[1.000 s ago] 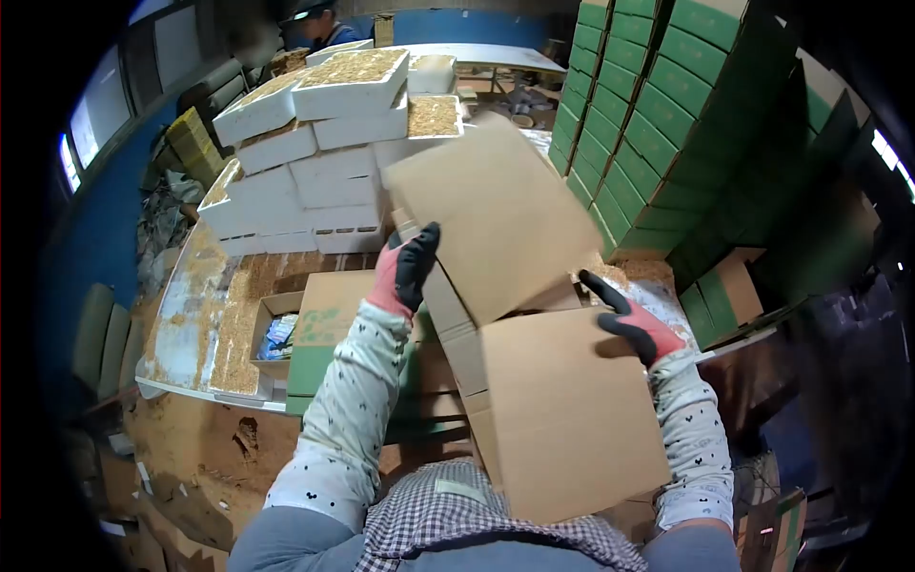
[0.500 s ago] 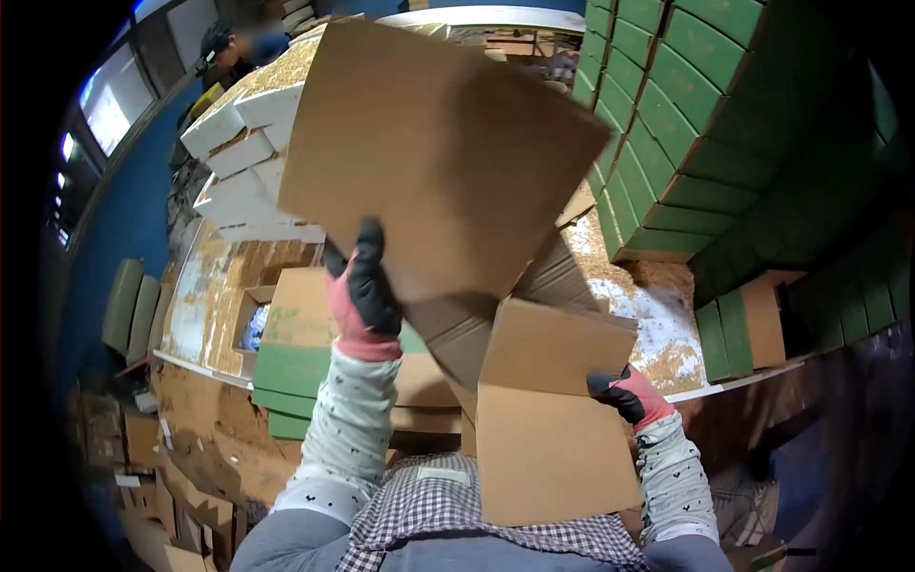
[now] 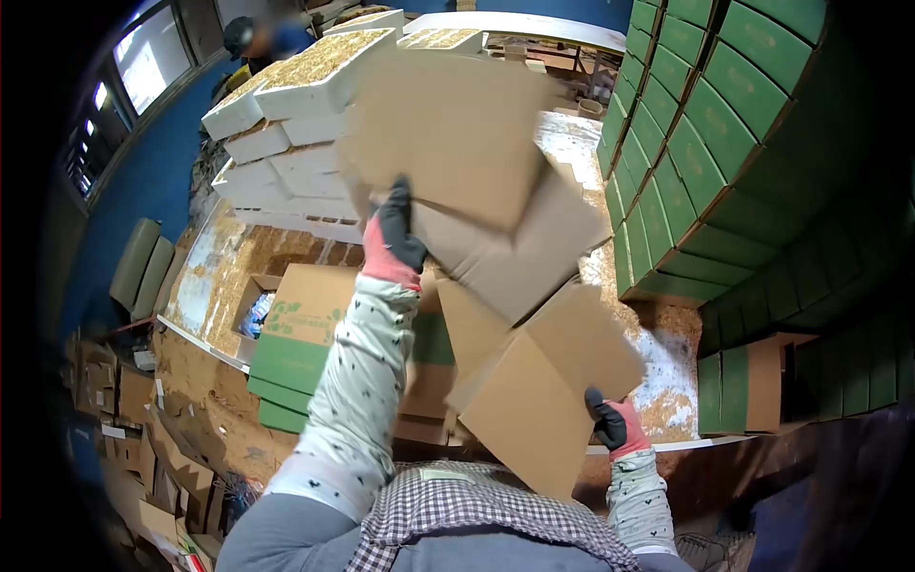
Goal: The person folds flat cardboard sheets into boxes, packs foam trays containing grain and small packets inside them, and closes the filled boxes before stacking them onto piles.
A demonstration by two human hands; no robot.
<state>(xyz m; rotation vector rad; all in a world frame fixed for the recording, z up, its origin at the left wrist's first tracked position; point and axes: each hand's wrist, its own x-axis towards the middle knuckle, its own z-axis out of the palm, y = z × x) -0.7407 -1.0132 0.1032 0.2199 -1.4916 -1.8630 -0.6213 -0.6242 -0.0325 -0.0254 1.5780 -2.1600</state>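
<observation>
A brown cardboard box blank point(image 3: 448, 143), folded into several panels and blurred by motion, is held up in front of me. My left hand point(image 3: 397, 234), in a pink and black glove, is closed on the blank's left edge, with the fingers partly hidden. My right hand point(image 3: 615, 421), gloved the same way, grips the right edge of a lower panel point(image 3: 534, 410) near its corner. Below my left arm lies a stack of flat green and brown cardboard point(image 3: 295, 353) with a green print. Beside it stands a small open carton point(image 3: 255, 310) with blue and clear plastic inside.
Tall stacks of green boxes point(image 3: 701, 143) rise on the right. White blocks point(image 3: 286, 143) with crumbly tan tops are piled at the back left, with a co-worker point(image 3: 257, 43) behind them. Loose cardboard point(image 3: 172, 477) lies on the floor at lower left. The worktable's edge point(image 3: 205, 345) runs before me.
The box blank has turned and shifted, its upper panel moving back and left and its lower panel tilting. My left hand has moved up and right, my right hand slightly left and down.
</observation>
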